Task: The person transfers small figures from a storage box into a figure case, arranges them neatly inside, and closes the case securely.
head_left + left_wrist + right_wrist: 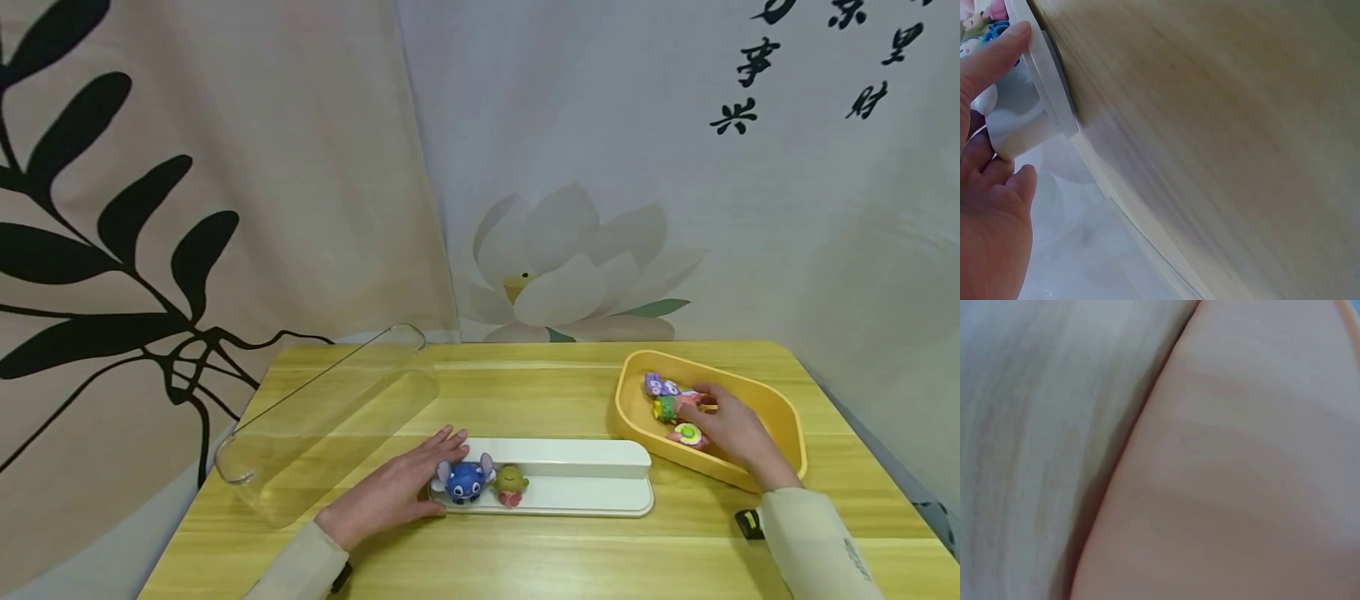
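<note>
My left hand (411,483) lies at the left end of a white stepped display base (577,496), fingers extended, thumb by the front edge. In the left wrist view, the thumb (999,55) touches the base's rim (1054,87). On the lower step sit a blue big-eared figurine (463,480), close to that hand, and a green-and-pink figurine (511,485) beside it. Inside the yellow tray (780,417), my right hand (731,427) pinches a pink figurine (687,400). A green figurine (664,408) touches it, partly hidden by the thumb. The right wrist view shows only the tray's outer wall (1229,456).
A clear plastic cover (330,417) lies on the wooden table (540,558) at the left, reaching toward the back edge. Also in the tray are purple figurines (660,385) and a pink one with a yellow-green round part (687,435). Printed curtains (315,167) hang behind the table.
</note>
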Available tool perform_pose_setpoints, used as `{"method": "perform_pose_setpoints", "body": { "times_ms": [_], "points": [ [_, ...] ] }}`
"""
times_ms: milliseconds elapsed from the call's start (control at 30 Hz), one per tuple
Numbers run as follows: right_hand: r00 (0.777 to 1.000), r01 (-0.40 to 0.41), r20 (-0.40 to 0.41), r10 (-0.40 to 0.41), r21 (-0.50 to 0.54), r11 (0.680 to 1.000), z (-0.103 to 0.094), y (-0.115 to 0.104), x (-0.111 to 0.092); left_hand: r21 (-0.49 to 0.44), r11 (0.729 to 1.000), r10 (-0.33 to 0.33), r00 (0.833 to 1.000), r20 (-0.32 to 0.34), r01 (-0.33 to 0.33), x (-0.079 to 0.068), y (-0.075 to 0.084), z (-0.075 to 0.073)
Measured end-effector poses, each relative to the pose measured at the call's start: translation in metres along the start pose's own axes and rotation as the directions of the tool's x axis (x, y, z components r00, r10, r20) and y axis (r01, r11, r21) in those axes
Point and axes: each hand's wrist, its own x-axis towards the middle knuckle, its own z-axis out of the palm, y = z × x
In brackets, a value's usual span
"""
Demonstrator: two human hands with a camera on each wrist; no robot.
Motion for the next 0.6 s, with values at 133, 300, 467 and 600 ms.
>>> {"method": "perform_pose_setpoints", "body": {
  "times_ms": [133,300,467,600],
  "points": [
    [1.000,-0.014,0.014,0.014,-0.016,1.000,0.0000,0.0034,0.0042,0.005,1.000,0.003,1.000,-0.004,-0.003,-0.0007,-0.0007,0.0002],
    [0.999,-0.020,0.029,0.021,-0.028,0.999,-0.0008,0.0055,0.0066,-0.002,1.000,0.010,1.000,-0.009,-0.010,0.0001,-0.0006,0.0004],
    [0.998,-0.033,0.060,0.035,-0.035,0.999,-0.0020,0.0055,0.0077,-0.013,1.000,0.012,1.000,-0.012,-0.012,0.0009,-0.0008,0.0004],
    [0.997,-0.038,0.069,0.041,-0.043,0.998,-0.0023,0.0070,0.0085,-0.014,1.000,0.005,1.000,-0.009,-0.005,0.0012,-0.0006,0.0012]
  ]
}}
